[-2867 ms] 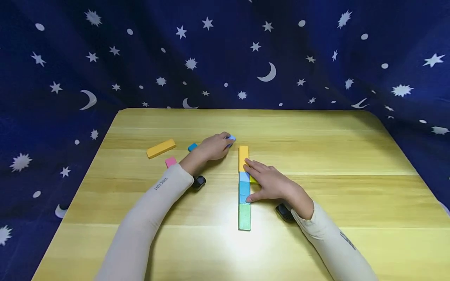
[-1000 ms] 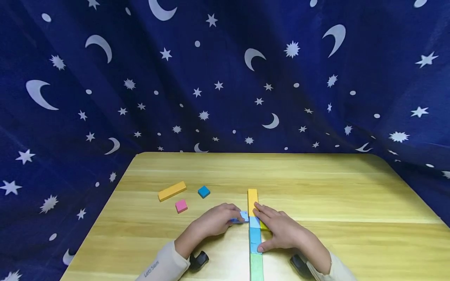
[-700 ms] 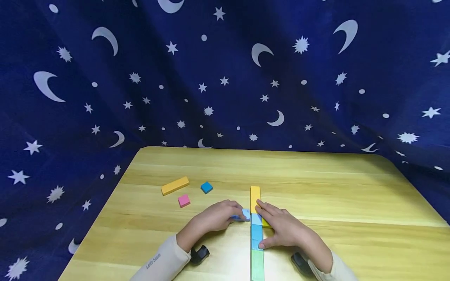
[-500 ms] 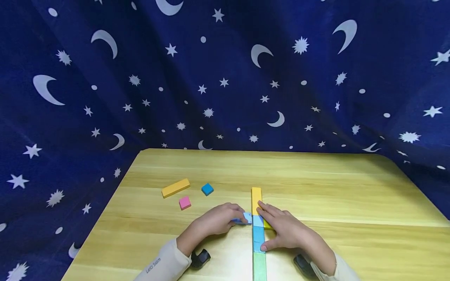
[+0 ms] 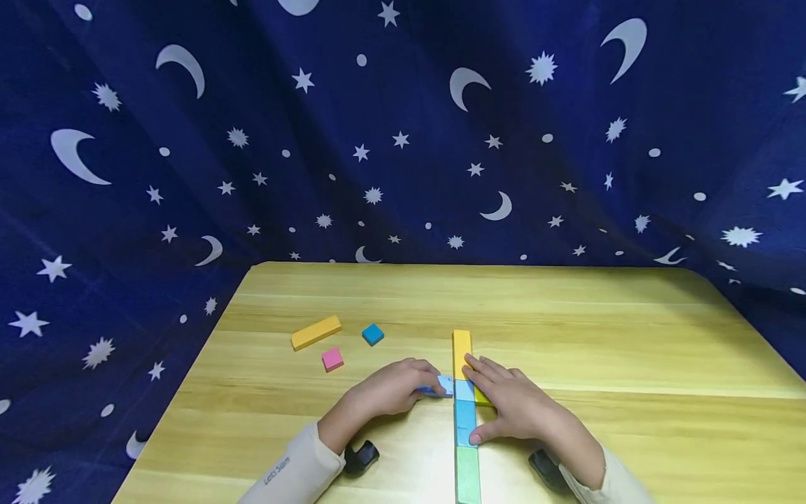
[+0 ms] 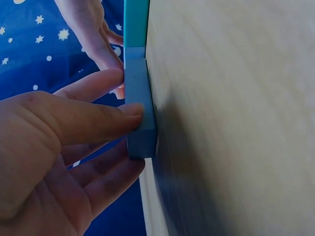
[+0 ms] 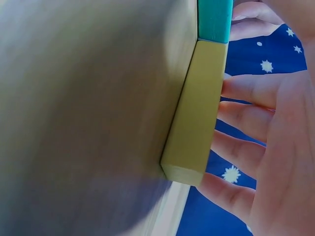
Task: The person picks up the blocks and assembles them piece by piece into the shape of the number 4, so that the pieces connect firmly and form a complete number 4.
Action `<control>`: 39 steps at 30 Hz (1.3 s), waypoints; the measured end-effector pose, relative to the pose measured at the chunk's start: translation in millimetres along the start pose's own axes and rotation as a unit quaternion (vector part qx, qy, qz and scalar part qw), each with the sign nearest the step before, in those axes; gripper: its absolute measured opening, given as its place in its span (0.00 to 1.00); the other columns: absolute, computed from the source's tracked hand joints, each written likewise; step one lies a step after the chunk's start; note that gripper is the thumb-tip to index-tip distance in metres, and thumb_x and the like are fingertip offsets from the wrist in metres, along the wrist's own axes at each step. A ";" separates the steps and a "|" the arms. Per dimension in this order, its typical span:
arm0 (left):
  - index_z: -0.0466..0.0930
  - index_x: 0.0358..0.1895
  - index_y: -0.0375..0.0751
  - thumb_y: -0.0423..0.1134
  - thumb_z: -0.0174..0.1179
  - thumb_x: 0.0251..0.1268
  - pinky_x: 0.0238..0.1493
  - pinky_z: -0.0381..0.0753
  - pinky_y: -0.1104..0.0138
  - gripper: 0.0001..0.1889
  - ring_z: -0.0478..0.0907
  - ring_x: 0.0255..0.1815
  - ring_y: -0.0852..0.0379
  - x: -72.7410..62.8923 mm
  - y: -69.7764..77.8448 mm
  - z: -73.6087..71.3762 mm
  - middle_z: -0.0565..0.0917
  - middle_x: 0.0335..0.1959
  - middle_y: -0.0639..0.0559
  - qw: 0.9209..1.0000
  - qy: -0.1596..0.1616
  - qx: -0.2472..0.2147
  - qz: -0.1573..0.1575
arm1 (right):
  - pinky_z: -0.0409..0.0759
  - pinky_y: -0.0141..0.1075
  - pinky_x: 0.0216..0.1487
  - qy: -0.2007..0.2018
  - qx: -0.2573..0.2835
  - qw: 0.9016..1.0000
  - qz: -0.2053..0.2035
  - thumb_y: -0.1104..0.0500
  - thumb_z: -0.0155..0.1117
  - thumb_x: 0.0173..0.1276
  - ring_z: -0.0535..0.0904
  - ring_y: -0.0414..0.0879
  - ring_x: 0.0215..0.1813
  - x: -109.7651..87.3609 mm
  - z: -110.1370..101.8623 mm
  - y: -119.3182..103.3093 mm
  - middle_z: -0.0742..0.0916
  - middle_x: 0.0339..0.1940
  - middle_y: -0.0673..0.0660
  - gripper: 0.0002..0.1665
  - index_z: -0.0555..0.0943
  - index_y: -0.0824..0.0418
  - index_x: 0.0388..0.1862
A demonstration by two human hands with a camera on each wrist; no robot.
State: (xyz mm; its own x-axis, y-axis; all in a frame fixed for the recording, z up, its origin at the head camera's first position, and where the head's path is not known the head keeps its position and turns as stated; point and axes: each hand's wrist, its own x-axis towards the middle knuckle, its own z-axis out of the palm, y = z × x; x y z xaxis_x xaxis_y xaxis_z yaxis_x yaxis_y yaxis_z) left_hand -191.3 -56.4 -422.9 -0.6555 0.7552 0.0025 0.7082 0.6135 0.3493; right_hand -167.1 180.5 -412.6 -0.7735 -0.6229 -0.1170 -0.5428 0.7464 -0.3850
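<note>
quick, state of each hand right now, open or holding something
Left hand: closed, pinching a light blue block.
Right hand: open, resting against the row of blocks, no closed grip.

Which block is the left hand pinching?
The light-blue block at the column's left side; the loose orange block, pink block and darker-blue block lie untouched.
</note>
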 end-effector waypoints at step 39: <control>0.83 0.46 0.52 0.32 0.56 0.62 0.59 0.70 0.67 0.13 0.73 0.57 0.58 -1.0 2.2 -5.5 0.79 0.54 0.55 1.000 -0.017 0.001 0.009 | 0.61 0.59 0.60 -0.015 -0.013 1.000 0.004 0.27 0.61 0.43 0.55 0.61 0.71 0.8 -2.2 -2.7 0.60 0.72 0.60 0.61 0.61 0.64 0.68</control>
State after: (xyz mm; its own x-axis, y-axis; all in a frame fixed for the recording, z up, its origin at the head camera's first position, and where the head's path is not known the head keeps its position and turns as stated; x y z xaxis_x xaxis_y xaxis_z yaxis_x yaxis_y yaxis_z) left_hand -190.5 -57.0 -417.0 -0.6335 0.7733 -0.0241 0.7197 0.6005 0.3484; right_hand -167.0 178.5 -409.7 -0.7675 -0.6239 -0.1472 -0.5460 0.7566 -0.3598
